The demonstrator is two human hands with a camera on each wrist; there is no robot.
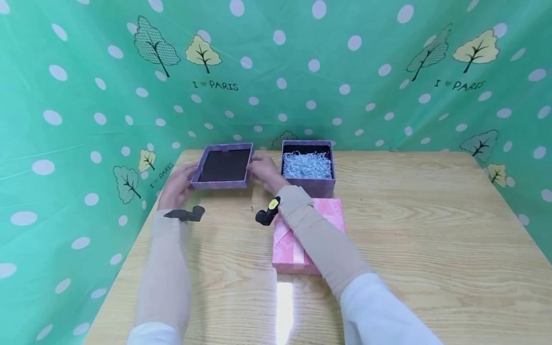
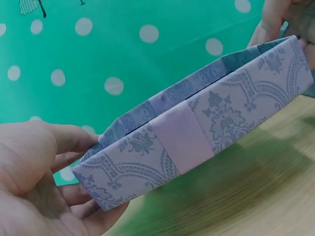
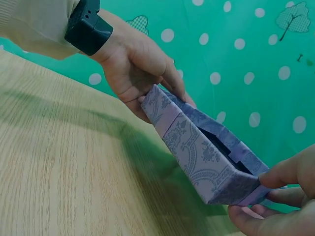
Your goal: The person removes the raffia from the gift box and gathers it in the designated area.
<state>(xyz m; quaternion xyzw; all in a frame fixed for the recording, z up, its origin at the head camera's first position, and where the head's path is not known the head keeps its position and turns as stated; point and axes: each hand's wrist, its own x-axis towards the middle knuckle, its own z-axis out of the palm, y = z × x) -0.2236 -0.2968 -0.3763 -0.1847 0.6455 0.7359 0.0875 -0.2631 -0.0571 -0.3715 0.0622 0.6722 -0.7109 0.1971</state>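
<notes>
A purple patterned box lid (image 1: 221,184) with a dark lining is held inside-up at the back left, between both hands. My left hand (image 1: 178,186) grips its left side, thumb at the rim and fingers underneath, as the left wrist view shows. At the opposite side, my right hand (image 1: 265,171) pinches the lid's wall between thumb and fingers. In the left wrist view, a pale ribbon band (image 2: 182,137) crosses the lid's side wall. The lid appears raised, with its shadow on the table below. Just right of my right hand stands the open purple box (image 1: 309,186), holding blue shredded paper (image 1: 307,165).
A pink gift box (image 1: 289,251) with a pale ribbon sits in front of the purple box, partly hidden under my right forearm. The wooden table (image 1: 422,230) stretches to the right. A green dotted cloth (image 1: 302,91) hangs behind and along the sides.
</notes>
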